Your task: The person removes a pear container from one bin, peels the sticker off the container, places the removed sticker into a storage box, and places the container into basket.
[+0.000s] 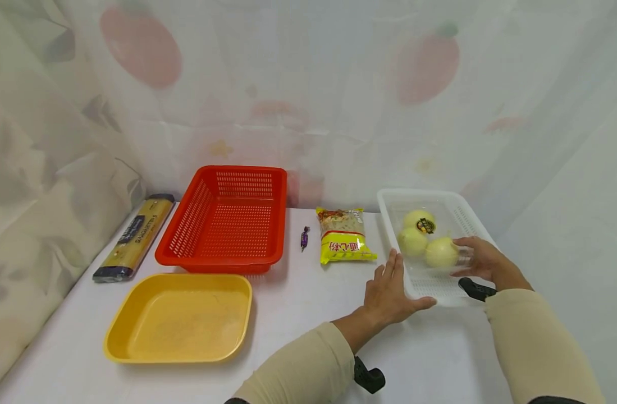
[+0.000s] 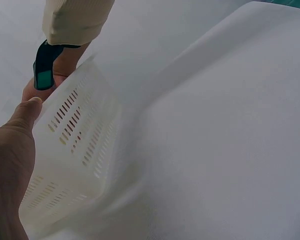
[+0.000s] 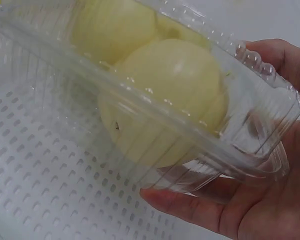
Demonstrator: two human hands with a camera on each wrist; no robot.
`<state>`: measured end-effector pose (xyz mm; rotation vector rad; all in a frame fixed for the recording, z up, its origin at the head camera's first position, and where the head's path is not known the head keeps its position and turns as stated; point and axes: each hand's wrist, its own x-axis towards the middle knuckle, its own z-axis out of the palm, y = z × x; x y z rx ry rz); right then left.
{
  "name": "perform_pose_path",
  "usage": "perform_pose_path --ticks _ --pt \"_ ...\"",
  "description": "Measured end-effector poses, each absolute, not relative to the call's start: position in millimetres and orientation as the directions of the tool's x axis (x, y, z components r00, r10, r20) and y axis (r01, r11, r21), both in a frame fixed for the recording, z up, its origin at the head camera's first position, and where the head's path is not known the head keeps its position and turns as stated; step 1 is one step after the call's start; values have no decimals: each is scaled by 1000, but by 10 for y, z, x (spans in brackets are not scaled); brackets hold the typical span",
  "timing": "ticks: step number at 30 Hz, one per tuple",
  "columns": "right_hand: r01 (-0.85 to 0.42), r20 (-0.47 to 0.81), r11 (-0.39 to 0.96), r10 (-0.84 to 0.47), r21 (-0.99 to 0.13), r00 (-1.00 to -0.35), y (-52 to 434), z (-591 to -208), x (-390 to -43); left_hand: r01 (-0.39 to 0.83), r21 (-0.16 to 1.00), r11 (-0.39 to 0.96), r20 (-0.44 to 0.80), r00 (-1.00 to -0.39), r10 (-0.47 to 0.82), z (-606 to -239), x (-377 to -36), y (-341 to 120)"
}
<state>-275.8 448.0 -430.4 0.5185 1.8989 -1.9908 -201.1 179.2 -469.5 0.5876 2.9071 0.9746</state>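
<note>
- The right hand (image 1: 482, 259) grasps a clear plastic box (image 3: 190, 115) of pale yellow fruit (image 1: 426, 240), fingers curled under its corner; the box sits inside the white basket (image 1: 429, 286), touching or just above its slotted floor; I cannot tell which.
- The box is nearly invisible from the head camera; only three fruits show, one with a dark sticker.
- The left hand (image 1: 391, 292) lies flat with straight fingers against the white basket's near left corner, gripping nothing; in the left wrist view most of the hand is cut off.
- Left of the white basket lies a yellow snack bag (image 1: 343, 235), then a small purple candy (image 1: 304, 237), then a red basket (image 1: 227, 219).
- Nearer than the red basket is a yellow tray (image 1: 179, 317); far left lies a long packet (image 1: 133, 238), perhaps pasta, its print too small to read.
</note>
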Motion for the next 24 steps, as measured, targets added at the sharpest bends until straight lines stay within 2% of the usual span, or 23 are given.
perform_pose_path --ticks 17,24 --pt "414 -418 -116 17 -903 -908 4535 -4111 -2574 353 597 721 101 -924 369 -4705 -2032 1798" --pt "375 -378 -193 -20 -907 -926 4532 -4045 -2503 343 606 718 94 -927 364 -4699 -2041 1785"
